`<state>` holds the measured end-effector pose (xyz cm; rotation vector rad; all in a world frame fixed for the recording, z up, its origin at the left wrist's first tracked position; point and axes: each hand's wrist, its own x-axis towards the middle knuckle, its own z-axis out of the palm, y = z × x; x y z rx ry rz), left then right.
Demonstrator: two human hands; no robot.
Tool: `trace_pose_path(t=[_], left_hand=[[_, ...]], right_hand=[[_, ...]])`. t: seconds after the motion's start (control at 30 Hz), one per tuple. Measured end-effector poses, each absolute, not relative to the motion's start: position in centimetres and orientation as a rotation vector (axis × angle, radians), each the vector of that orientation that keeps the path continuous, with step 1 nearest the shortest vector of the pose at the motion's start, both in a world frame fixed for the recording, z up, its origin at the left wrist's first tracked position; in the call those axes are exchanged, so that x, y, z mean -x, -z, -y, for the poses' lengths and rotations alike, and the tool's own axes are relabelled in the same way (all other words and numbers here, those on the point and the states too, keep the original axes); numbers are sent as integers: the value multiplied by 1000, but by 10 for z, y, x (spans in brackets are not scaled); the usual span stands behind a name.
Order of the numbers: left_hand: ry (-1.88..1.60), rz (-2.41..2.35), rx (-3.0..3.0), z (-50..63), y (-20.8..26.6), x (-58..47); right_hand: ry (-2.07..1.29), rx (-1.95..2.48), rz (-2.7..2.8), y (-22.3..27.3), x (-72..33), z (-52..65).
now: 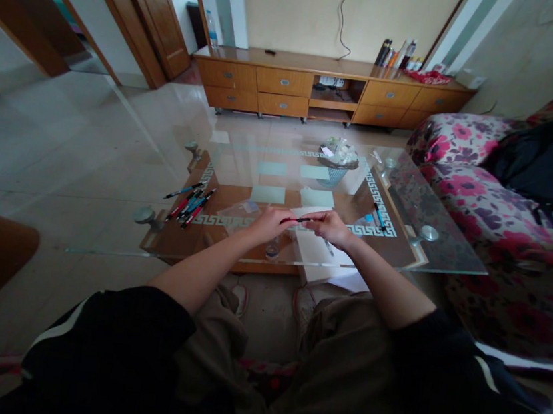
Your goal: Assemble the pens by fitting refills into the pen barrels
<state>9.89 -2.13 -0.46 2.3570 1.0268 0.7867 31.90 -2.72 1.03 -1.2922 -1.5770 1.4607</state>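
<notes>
Left hand: forearm slanting forward and inward, fingers pinching the dark pen from its left.
Right hand: close opposite, wrist bent inward, fingertips pinching the pen's right part.
Dark pen: between both hands, nearly level, over the near part of the glass table.
Pen's ends: partly covered by fingers; whether a cap is on, I cannot tell.
Pen pile: left of the left hand, on the glass, overlapping too much to count.
Blue-and-black pens: right of the right hand, near the patterned border.
White box: below the hands, seen through the glass, partly hidden by the right hand.
Black sleeves: behind the hands, cut off by the lower edge.
</notes>
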Motion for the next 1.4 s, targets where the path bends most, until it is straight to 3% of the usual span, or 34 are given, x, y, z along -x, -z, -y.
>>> trace_pose_path(t=[0.73,1.4], left_hand=[[-879,-1060,-2325,22,5,-101],[-753,-952,-1802,27,-4,-113]], right_hand=[[-1171,1344,1752,-15,-320,25],[-1404,1161,1326,-12,-315,23]])
